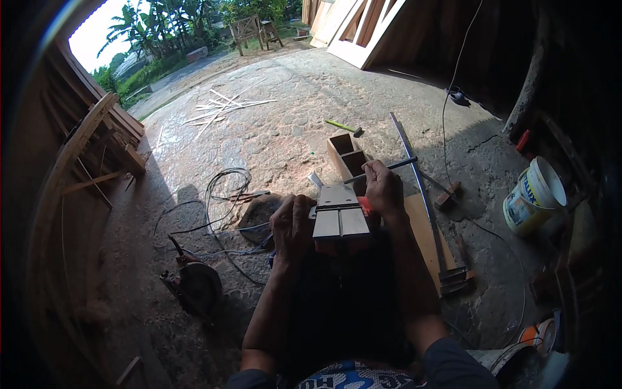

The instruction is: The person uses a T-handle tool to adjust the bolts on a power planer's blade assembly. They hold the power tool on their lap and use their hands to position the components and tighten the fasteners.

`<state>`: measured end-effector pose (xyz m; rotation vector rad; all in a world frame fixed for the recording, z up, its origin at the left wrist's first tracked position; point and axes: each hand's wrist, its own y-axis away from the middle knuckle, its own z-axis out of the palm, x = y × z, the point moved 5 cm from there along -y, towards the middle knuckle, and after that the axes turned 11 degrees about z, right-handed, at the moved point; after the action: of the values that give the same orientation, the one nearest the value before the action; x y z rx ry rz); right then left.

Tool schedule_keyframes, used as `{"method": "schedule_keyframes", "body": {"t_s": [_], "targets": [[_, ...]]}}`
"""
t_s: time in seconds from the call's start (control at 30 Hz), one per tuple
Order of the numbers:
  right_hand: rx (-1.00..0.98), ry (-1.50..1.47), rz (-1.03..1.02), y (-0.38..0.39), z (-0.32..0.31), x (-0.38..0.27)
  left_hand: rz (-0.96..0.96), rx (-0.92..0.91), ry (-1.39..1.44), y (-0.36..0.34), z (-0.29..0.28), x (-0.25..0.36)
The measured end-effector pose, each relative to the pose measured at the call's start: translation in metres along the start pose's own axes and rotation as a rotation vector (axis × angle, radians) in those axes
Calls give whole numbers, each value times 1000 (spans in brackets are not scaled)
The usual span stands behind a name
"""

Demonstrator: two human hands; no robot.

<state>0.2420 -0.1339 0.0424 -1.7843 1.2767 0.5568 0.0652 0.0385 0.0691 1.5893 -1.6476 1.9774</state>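
I see the concrete floor [304, 123] filling most of my view, rough and dusty, with a door frame [363, 29] leaning at the far edge and curved timber [71, 162] stacked on the left, seemingly set aside out of the way. One circular saw [194, 285] lies on the floor to my lower left, its cables [220, 194] looped loosely beyond it. One white bucket [534, 194] stands to the right, well apart from the hands. A long metal bar clamp [421, 188] lies beside a flat board [424, 236], and one small open wooden box [346, 155] sits just past the hands.

The wooden piece [338, 214], three pale slats joined side by side as far as I can count, sits in my lap area between both hands. My left hand [291, 227] grips its left edge, fingers closed around it, I judge to keep it steady. My right hand [383, 191] rests at its far right corner, fingers pinched together on one thin dark rod [389, 167] held level across the piece's far end, like a marking or scribing tool.
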Motion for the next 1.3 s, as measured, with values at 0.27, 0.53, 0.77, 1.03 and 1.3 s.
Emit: {"method": "schedule_keyframes", "body": {"t_s": [0.27,0.53,0.77,1.03,1.3], "targets": [[-8,-20,15,1,-1,1,77,-87,-89,-4,-2,4],[-23,4,40,0,0,2,151,-162,-166,-6,0,4],[-23,9,37,-2,2,4,214,-153,-186,-7,2,0],[-13,5,28,-1,1,2,183,-107,-187,-5,3,7],[-31,-4,44,-2,3,5,126,-98,-147,-6,3,1]]}}
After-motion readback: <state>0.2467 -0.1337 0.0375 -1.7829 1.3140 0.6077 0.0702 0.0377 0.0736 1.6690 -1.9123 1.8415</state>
